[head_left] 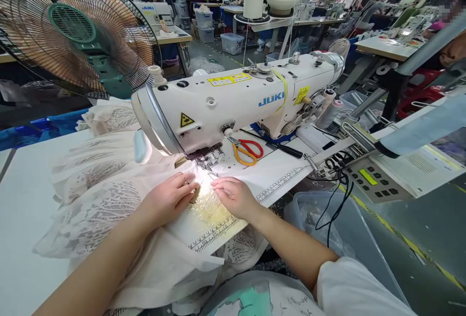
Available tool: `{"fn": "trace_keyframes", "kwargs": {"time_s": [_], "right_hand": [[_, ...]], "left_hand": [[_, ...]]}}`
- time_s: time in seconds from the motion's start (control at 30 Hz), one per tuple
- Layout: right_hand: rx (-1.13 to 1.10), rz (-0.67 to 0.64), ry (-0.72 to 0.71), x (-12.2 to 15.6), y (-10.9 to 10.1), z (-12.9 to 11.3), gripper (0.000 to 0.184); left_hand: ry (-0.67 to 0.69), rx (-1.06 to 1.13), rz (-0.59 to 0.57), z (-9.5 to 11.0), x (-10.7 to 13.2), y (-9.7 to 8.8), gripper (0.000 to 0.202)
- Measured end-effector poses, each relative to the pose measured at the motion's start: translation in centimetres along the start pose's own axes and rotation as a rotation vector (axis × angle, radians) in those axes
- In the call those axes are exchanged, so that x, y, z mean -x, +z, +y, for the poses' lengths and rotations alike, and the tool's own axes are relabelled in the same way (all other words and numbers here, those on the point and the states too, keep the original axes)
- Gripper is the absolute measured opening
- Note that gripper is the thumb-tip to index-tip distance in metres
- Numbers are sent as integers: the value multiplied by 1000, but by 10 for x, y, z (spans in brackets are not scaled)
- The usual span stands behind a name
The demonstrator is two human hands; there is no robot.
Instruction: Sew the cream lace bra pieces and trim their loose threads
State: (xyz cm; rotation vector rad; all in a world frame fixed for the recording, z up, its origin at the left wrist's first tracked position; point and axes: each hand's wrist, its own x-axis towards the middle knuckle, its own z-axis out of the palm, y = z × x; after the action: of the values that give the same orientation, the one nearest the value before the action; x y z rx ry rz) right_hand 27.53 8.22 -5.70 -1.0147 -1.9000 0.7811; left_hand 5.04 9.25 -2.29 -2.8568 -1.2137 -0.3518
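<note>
Pale cream fabric with lace panels (112, 209) spreads over the left of the sewing table and hangs over its front edge. At the sewing machine's presser foot (207, 160), my left hand (171, 194) rests on this fabric, its fingers bent together on the cloth edge. Just right of the lit needle area, my right hand (235, 197) is closed, thumb and fingertips pinching the edge of the cloth. The white sewing machine (218, 97) stands directly beyond both hands. Its bright lamp washes out the detail between my fingertips.
Scissors (247, 153) with red and orange handles lie right of the needle, beside a black-handled tool (289, 150). A fan (73, 24) stands back left. At right are a control box (386, 175) and a clear plastic bin (349, 224) below the table edge.
</note>
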Motion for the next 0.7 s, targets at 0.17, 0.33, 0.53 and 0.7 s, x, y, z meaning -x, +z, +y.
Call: {"fn": "trace_keyframes", "kwargs": {"time_s": [0.17, 0.33, 0.53, 0.7], "right_hand": [[16, -19, 11, -1, 0, -1, 14], [-9, -19, 28, -1, 1, -1, 14], [-9, -36, 56, -3, -1, -2, 14], [10, -41, 49, -2, 1, -3, 15]], "left_hand": [[-40, 29, -34, -6, -3, -1, 39], [-59, -3, -39, -14, -6, 2, 40], [-124, -9, -49, -21, -11, 3, 43], [-156, -48, -62, -24, -15, 2, 42]]}}
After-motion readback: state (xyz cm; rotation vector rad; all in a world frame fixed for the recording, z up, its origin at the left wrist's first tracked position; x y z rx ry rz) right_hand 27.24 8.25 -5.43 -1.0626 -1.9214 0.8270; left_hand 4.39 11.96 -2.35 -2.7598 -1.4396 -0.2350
